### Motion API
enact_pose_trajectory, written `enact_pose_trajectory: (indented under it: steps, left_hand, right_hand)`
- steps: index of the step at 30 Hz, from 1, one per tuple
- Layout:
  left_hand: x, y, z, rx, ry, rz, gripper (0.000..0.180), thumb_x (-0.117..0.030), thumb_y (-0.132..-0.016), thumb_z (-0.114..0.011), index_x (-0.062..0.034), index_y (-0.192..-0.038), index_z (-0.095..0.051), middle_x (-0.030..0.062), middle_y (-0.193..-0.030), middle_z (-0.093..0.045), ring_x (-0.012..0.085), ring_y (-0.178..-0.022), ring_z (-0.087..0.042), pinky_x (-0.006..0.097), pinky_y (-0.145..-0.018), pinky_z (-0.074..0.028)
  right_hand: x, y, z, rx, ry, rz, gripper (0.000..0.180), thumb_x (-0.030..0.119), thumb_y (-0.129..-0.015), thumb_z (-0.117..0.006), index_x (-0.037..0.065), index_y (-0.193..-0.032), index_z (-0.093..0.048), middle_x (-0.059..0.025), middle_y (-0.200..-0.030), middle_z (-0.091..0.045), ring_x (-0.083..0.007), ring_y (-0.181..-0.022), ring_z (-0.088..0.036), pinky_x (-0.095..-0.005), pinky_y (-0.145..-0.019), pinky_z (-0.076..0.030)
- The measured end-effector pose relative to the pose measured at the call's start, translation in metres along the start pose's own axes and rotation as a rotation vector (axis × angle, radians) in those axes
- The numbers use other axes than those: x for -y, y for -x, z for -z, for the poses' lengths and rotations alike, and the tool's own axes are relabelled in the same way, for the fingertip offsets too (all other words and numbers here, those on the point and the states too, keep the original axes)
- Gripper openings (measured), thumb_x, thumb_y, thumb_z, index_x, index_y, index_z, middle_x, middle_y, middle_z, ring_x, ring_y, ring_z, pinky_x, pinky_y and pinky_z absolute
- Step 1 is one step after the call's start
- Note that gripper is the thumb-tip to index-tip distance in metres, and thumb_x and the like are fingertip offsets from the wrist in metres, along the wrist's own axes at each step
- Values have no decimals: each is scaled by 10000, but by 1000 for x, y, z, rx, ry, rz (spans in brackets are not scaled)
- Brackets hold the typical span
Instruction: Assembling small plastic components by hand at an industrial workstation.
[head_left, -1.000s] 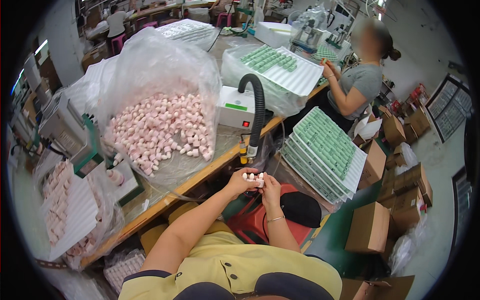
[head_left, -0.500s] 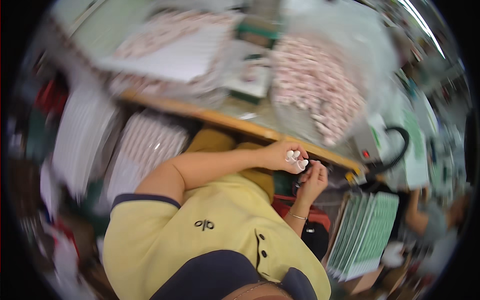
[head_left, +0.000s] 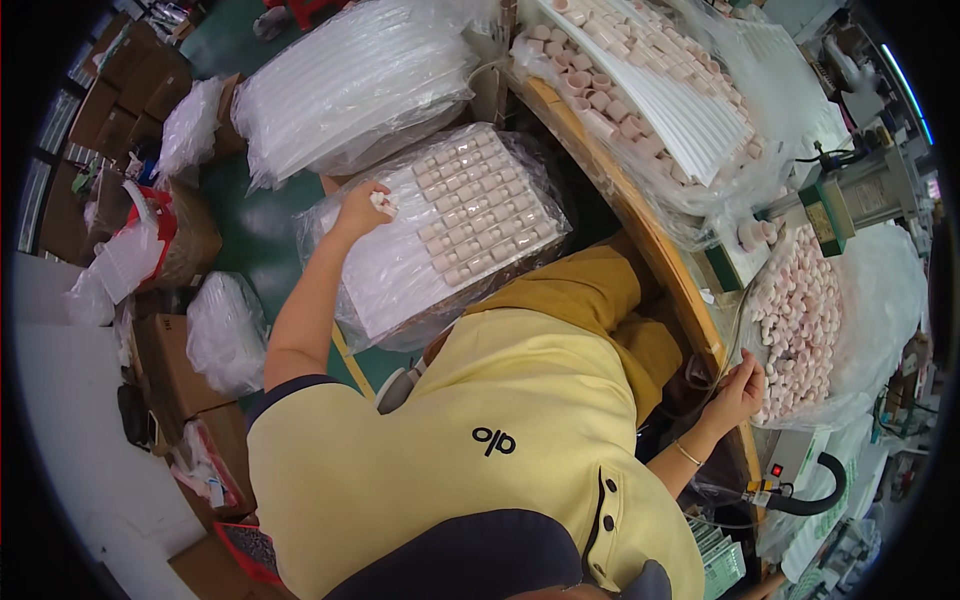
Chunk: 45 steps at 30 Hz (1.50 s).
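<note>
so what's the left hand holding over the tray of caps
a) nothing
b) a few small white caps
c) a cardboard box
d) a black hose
b: the left hand grips a few small white caps just above the wrapped tray, which is partly filled with rows of the same caps.

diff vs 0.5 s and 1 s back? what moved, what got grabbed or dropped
The hands were together at the bench edge, both on small pale caps. Now they are apart: the left hand has swung out to the tray of caps in a plastic bag on the person's left, with a small white piece still in its fingers. The right hand stayed by the bench edge, beside the bag of pink caps. The view has also turned.
</note>
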<state>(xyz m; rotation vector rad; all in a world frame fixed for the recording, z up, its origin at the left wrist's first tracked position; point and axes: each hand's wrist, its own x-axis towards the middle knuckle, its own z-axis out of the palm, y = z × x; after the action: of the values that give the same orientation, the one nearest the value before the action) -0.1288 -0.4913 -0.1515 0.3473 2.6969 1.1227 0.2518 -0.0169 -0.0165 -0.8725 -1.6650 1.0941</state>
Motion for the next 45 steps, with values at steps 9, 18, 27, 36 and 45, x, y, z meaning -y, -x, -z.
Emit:
enact_pose_trajectory:
  steps: [9,18,27,36,45]
  left_hand:
    - [8,-50,-49,264,-338,-74,515,-202,-448,-829,-22,-888,-630,172,-869,-655,316,-829,-635,348,-744,-503]
    - [11,-74,-78,-92,-384,4,365,-350,-859,-579,-5,-975,-561,192,-970,-599,357,-936,-566,439,-766,-466]
    - [28,-62,-111,-774,294,-40,292,-208,-966,-413,1,-1133,-529,200,-1117,-562,330,-1122,-497,384,-968,-361]
    - [59,-56,-115,-461,-255,-121,266,-156,-909,-497,15,-1096,-578,203,-1161,-558,362,-1147,-475,425,-1006,-339]
    - [-160,-67,-79,-744,-129,-537,156,-72,-853,-582,-17,-995,-618,167,-1117,-589,305,-1091,-527,401,-989,-356]
  right_hand:
    - [16,-12,-11,42,110,103,206,176,-935,-540,9,-885,-651,50,-581,-449,-6,-490,-337,-170,-438,-230]
    - [-76,-118,82,-114,630,144,258,255,-864,-625,22,-973,-648,-76,-793,-615,-150,-670,-548,-272,-598,-441]
    - [-134,-115,105,9,1145,-69,287,142,-773,-676,59,-1043,-621,-158,-1102,-512,-280,-877,-601,-370,-774,-492]
    - [-115,-96,68,-75,1139,110,217,145,-774,-678,12,-935,-621,-184,-960,-565,-297,-862,-577,-343,-702,-483]
    - [-115,-88,72,-439,300,-45,197,192,-953,-483,21,-998,-572,-60,-855,-607,-96,-645,-524,-209,-546,-427]
